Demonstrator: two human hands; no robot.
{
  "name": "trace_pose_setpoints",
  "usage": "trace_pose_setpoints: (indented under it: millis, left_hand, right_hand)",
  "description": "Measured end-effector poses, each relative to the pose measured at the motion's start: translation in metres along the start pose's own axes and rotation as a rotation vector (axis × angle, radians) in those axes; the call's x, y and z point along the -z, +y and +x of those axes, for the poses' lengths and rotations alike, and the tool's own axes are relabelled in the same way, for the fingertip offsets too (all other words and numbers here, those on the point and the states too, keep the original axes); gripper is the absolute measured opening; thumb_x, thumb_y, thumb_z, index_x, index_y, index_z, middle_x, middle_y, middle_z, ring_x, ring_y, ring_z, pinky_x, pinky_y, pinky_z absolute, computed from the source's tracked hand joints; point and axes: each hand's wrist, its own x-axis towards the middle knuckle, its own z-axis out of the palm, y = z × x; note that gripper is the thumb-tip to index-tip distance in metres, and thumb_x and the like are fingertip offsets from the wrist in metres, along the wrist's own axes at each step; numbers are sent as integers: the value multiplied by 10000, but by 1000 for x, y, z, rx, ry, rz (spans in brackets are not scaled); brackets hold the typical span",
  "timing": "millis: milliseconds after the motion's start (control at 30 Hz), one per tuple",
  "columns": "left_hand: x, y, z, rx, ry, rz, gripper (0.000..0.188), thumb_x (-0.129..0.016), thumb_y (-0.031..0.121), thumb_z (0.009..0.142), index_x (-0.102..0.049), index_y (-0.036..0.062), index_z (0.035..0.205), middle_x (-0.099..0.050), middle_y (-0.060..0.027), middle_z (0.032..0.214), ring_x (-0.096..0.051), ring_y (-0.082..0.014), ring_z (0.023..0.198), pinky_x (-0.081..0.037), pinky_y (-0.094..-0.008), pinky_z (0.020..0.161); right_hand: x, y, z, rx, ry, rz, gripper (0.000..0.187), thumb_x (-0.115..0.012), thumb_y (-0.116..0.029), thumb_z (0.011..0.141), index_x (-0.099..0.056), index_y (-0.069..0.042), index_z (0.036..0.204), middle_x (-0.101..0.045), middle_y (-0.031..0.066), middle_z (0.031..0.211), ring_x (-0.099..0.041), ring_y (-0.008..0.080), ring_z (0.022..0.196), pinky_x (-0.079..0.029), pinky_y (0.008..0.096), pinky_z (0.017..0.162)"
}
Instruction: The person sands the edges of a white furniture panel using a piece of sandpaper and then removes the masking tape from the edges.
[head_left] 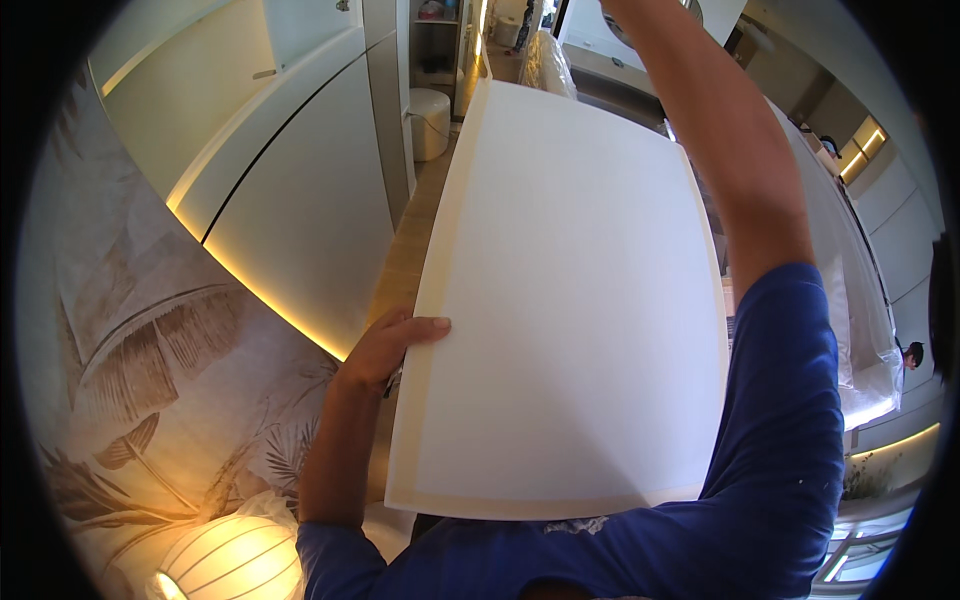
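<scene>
A large white panel [570, 300] fills the middle of the view, tilted up in front of my chest. A cream strip runs along its left and lower margins. At its left edge, my left hand [392, 345] grips it, the thumb lying on the front face and the fingers hidden behind. My right arm [740, 150] reaches far up past the panel's right side. Its hand lies beyond the top of the view, so what it holds or touches cannot be seen.
At left, a pale cabinet [310, 190] has a glowing strip along its lower edge, beside a leaf-patterned wall [150, 350]. A lit round lamp [235, 560] stands at lower left. A white bin-like cylinder [430, 125] stands ahead. Plastic-wrapped furniture [865, 370] is at right.
</scene>
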Motion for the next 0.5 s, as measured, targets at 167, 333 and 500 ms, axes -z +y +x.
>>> trace_pose_setpoints:
  millis: [167, 333, 500]
  left_hand:
    - [2, -3, 1, -2, 61, -19, 448, -705, 299, 901, -685, -81, 1138, -723, -149, 989, -690, -204, 881, -532, -322, 782]
    - [4, -4, 3, -17, -15, -39, 478, -712, 328, 892, -683, -78, 1144, -721, -165, 1011, -694, -219, 909, -539, -333, 799]
    - [14, -18, 5, 13, 28, -67, 526, -717, 375, 886, -678, -66, 1170, -714, -180, 1057, -694, -232, 928, -541, -349, 824]
  right_hand:
    - [-31, -39, -71, -137, -352, -60, 114, -501, 20, 1032, -599, -34, 1006, -670, 77, 918, -706, 198, 818, -591, 331, 779]
    - [-47, -79, -154, -12, -595, 81, 125, -504, 38, 1035, -603, -19, 1087, -660, 72, 945, -683, 155, 785, -572, 290, 735]
    - [-17, -163, -173, -93, -378, -29, 169, -479, -64, 1067, -612, 1, 1150, -677, 72, 878, -660, 149, 696, -561, 285, 618]
